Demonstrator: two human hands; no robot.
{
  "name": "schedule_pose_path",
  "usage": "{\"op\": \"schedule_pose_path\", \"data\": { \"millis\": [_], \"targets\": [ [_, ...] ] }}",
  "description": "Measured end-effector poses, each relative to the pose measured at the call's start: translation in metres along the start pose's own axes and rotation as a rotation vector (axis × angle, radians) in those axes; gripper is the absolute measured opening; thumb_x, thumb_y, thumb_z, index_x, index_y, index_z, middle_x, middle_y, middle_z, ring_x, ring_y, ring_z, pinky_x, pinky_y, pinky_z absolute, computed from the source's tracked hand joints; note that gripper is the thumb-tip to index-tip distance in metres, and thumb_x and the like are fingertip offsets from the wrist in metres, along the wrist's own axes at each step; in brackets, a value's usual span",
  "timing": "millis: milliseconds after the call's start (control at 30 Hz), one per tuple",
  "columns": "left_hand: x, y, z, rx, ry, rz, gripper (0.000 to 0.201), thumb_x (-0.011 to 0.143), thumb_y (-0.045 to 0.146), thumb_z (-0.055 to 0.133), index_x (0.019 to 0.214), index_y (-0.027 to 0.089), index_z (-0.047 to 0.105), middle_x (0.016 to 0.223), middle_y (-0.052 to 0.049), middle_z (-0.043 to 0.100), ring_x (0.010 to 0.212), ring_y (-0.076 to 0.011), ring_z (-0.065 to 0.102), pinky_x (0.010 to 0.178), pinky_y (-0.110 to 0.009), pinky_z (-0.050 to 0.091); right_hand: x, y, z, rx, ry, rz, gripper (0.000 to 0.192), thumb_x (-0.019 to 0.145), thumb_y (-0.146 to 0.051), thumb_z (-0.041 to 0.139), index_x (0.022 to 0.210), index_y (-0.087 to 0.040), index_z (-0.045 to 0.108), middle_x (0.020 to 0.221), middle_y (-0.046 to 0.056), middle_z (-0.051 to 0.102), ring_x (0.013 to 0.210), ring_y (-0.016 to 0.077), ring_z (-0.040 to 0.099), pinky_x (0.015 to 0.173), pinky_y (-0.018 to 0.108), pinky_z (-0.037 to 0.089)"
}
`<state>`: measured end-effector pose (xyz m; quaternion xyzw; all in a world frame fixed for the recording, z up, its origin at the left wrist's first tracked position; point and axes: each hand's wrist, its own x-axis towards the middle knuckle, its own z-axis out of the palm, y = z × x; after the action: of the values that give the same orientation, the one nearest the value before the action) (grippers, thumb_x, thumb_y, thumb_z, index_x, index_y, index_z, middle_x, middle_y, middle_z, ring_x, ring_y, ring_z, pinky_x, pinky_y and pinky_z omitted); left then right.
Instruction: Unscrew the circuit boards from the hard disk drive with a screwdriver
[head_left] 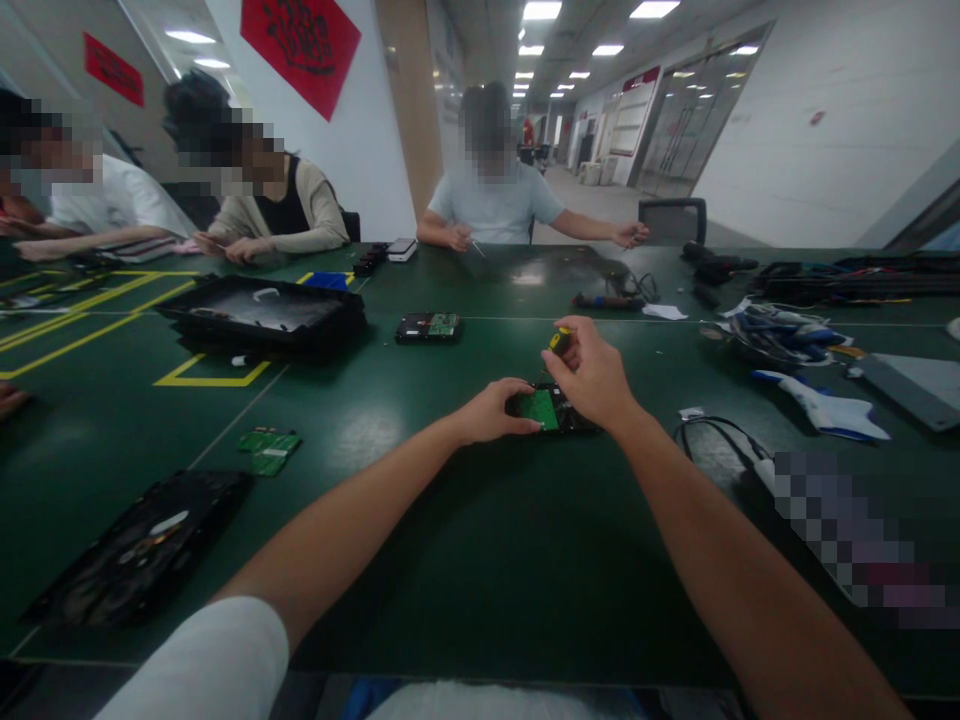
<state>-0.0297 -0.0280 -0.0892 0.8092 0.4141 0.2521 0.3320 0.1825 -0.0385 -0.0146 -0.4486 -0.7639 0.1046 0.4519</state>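
Note:
A hard drive (pixel 553 412) lies flat on the green table, its green circuit board facing up. My left hand (pixel 496 411) grips the drive's left end between thumb and fingers. Above its right part, my right hand (pixel 596 370) is closed around a screwdriver (pixel 559 341) with a yellow and black handle, held upright. The screwdriver's tip is mostly hidden by my hand, so I cannot tell whether it touches a screw. Farther back to the left, a second hard drive (pixel 427 327) rests on the table.
Loose green circuit boards (pixel 271 450) and a black casing (pixel 139 550) lie to the left, with stacked black trays (pixel 262 310) behind. On the right are a power strip cable (pixel 712 425), a white-blue glove (pixel 825 405) and a grey box (pixel 915 385). Several people sit across the table (pixel 420 560).

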Motion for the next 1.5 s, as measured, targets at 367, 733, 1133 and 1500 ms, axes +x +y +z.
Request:
{"op": "schedule_pose_path", "data": {
  "millis": [367, 733, 1133, 1500],
  "targets": [
    [-0.001, 0.003, -0.001, 0.015, 0.002, 0.013, 0.075, 0.073, 0.054, 0.084, 0.137, 0.022, 0.061, 0.146, -0.011, 0.058, 0.133, -0.0318, 0.055, 0.115, -0.048, 0.043, 0.0, -0.001, -0.001, -0.011, -0.02, 0.023, 0.042, 0.09, -0.036, 0.064, 0.128, -0.025, 0.051, 0.094, 0.005, 0.068, 0.074, 0.0211, 0.064, 0.071, 0.037, 0.053],
    [0.0, 0.003, 0.0, 0.02, 0.016, 0.046, 0.074, 0.074, 0.054, 0.083, 0.135, 0.019, 0.062, 0.141, -0.012, 0.061, 0.131, -0.0312, 0.057, 0.115, -0.047, 0.043, 0.0, -0.003, -0.002, -0.025, -0.036, 0.003, 0.041, 0.089, -0.034, 0.064, 0.127, -0.025, 0.051, 0.097, 0.005, 0.068, 0.076, 0.0207, 0.065, 0.071, 0.036, 0.052],
    [-0.001, 0.006, -0.002, -0.011, -0.001, 0.031, 0.072, 0.074, 0.052, 0.083, 0.136, 0.023, 0.062, 0.143, -0.01, 0.06, 0.132, -0.0315, 0.056, 0.115, -0.049, 0.043, 0.0, -0.008, -0.008, -0.042, -0.096, -0.009, 0.041, 0.088, -0.03, 0.062, 0.127, -0.026, 0.051, 0.095, 0.004, 0.067, 0.074, 0.0204, 0.064, 0.074, 0.037, 0.052],
    [0.001, 0.002, 0.001, -0.022, 0.014, 0.039, 0.071, 0.072, 0.05, 0.085, 0.135, 0.023, 0.063, 0.14, -0.009, 0.061, 0.128, -0.0306, 0.059, 0.113, -0.048, 0.045, 0.003, -0.009, -0.012, -0.076, -0.133, -0.06, 0.038, 0.087, -0.027, 0.061, 0.125, -0.025, 0.056, 0.098, 0.006, 0.068, 0.082, 0.0228, 0.064, 0.075, 0.036, 0.05]
  ]
}}
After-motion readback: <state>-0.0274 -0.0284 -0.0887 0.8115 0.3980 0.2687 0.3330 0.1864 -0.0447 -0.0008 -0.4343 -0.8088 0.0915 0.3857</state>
